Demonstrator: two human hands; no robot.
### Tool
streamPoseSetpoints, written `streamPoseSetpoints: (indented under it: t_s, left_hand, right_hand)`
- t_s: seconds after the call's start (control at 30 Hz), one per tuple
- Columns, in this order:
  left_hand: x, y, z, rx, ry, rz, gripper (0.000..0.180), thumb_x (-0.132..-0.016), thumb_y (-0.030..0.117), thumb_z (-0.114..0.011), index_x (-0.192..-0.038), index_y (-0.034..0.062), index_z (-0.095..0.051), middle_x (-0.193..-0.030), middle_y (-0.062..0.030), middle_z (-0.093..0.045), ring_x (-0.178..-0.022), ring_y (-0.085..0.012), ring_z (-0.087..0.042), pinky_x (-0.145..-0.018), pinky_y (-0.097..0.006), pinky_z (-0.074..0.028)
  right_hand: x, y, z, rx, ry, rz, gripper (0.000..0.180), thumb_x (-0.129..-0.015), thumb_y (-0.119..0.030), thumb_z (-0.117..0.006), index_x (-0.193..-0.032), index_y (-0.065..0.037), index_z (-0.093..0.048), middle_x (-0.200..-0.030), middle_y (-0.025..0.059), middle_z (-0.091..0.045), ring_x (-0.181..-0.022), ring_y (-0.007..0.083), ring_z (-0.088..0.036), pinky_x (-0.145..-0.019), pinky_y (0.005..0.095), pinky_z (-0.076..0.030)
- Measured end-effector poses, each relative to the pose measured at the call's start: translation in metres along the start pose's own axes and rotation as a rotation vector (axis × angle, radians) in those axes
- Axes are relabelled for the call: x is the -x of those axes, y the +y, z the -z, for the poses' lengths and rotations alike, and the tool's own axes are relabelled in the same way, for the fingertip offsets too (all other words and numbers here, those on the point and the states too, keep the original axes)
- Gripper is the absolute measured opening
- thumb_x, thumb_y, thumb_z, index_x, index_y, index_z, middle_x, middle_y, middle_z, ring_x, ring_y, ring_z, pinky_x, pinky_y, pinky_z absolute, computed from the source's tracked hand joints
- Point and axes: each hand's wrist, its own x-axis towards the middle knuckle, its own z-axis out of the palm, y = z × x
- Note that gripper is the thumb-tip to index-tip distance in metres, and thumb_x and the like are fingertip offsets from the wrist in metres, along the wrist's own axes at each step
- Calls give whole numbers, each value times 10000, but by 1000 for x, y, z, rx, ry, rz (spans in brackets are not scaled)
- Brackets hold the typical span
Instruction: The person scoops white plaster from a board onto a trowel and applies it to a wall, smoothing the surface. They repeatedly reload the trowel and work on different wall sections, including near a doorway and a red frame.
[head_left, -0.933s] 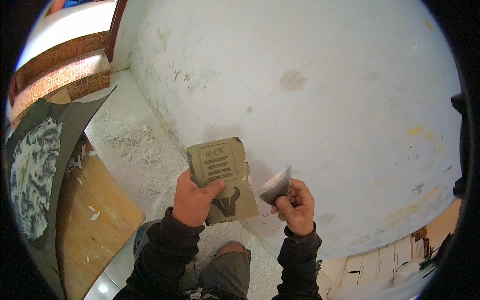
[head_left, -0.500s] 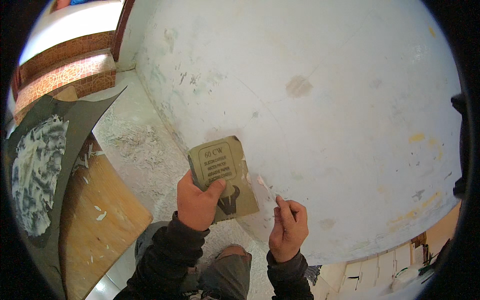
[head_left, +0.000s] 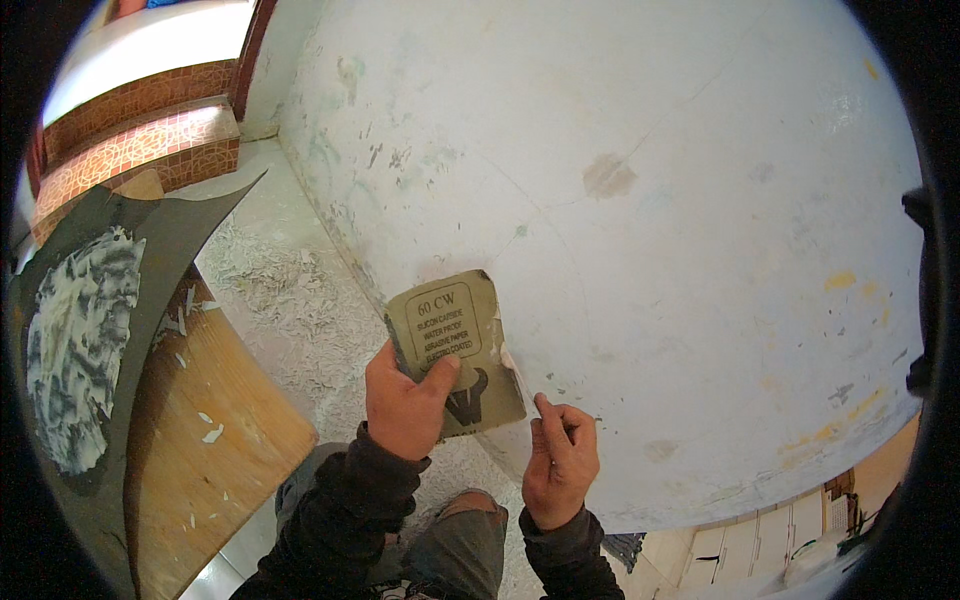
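Note:
A folded sheet of sandpaper (head_left: 455, 330), its olive printed backing facing up, is gripped in my left hand (head_left: 408, 405) with the thumb pressed on its face. My right hand (head_left: 562, 460) pinches a thin, pale, narrow strip (head_left: 520, 378) between thumb and forefinger. The strip's far end lies along the sandpaper's right edge and seems to touch it; its exact kind is hard to make out. Behind both hands rises the whitish wall (head_left: 690, 290), marked with grey, yellow and brownish patches.
To my left stands a wooden board (head_left: 205, 440) scattered with pale flakes. On it lies a dark, curved sheet (head_left: 130, 340) smeared with white paste (head_left: 85, 350). Scraped paint chips (head_left: 290, 290) cover the floor along the wall. Tiled steps (head_left: 140, 150) lead to a bright doorway.
My right hand has moved left, bringing the strip against the sandpaper's right edge. The left hand still holds the sandpaper, and the whole view has shifted slightly.

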Motion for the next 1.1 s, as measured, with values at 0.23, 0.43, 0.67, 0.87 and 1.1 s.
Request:
streamPoseSetpoints:
  t_s: [0.23, 0.43, 0.67, 0.87, 1.1]
  left_hand:
    - [-2, -3, 2, 87, -34, 10, 220, -834, -3, -605, -1040, -73, -571, -967, -144, -666, -830, -180, -651, -744, -295, -529]
    - [-5, -2, 5, 80, -52, 75, 206, -830, -12, -609, -1029, -66, -591, -962, -132, -669, -817, -175, -652, -732, -287, -530]
    - [-8, -9, 9, 71, -54, 86, 268, -805, 7, -639, -1063, -51, -595, -982, -123, -672, -832, -183, -650, -772, -310, -519]
    - [-8, -11, 8, -224, 56, 16, 256, -808, 14, -644, -1050, -54, -596, -975, -116, -676, -830, -192, -649, -774, -312, -511]
    - [-4, -12, 0, 8, 42, 23, 217, -816, -2, -619, -1022, -63, -585, -962, -133, -669, -824, -190, -654, -746, -297, -525]
  right_hand:
    - [1, 6, -6, 19, -9, 32, 436, -765, 99, -576, -1153, -89, -647, -958, 161, -583, -790, 261, -594, -681, 311, -498]
    - [1, 15, -14, 70, -8, 29, 429, -768, 73, -577, -1153, -100, -650, -976, 160, -579, -829, 286, -593, -702, 336, -502]
    - [2, 41, -22, 253, -39, 21, 422, -793, 38, -587, -1194, -87, -620, -896, 152, -572, -780, 272, -590, -638, 344, -487]
    - [5, 35, 9, -973, -90, -703, 405, -898, -73, -600, -1284, 9, -509, -918, 89, -644, -704, 143, -588, -597, 287, -491]
    - [4, 30, 34, -1001, -151, -637, 419, -926, -100, -571, -1325, -8, -478, -985, 84, -644, -715, 117, -584, -594, 255, -480]
